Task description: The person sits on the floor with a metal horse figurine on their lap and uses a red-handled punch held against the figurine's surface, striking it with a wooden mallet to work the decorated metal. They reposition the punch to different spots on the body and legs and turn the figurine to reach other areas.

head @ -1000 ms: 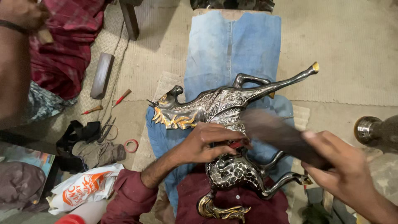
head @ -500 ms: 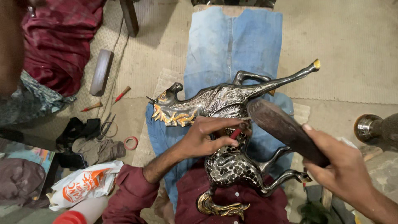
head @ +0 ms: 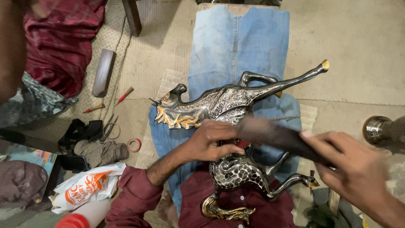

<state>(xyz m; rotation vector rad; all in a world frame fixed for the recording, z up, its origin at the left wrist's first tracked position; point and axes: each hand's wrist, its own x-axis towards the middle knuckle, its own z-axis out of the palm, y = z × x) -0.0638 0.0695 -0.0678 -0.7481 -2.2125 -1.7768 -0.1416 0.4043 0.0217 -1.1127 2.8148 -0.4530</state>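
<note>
The left hand [head: 209, 141] lies across the middle of a metal horse figurine [head: 230, 126], its fingers [head: 225, 131] curled and pressed closed around something small and red that shows just beyond the fingertips; what that red piece is cannot be made out. The figurine is dark and silvery with engraved scrollwork, a golden mane just left of the left fingers, a gold tail near the person's lap, and gold-tipped hooves, one stretched far up and to the right. It lies on its side over a strip of blue denim cloth [head: 236, 42] spread on the floor [head: 358, 50], with its hindquarters on the person's dark red garment.

The right hand [head: 350, 173] is wrapped tightly around the end of a dark wooden block [head: 274, 135], fingers closed on it. The block is blurred and reaches from those fingers leftward to just beside the left fingertips, above the figurine's body.

Well left of the left fingers, on the floor, lie a roll of red tape [head: 134, 145], a pair of scissors [head: 110, 126], two red-handled tools [head: 125, 95], a grey rectangular block [head: 103, 71], crumpled dark cloths [head: 93, 143] and a white and orange plastic bag [head: 86, 190]. Right of the right fingers stands a rounded shiny metal piece [head: 377, 130].
</note>
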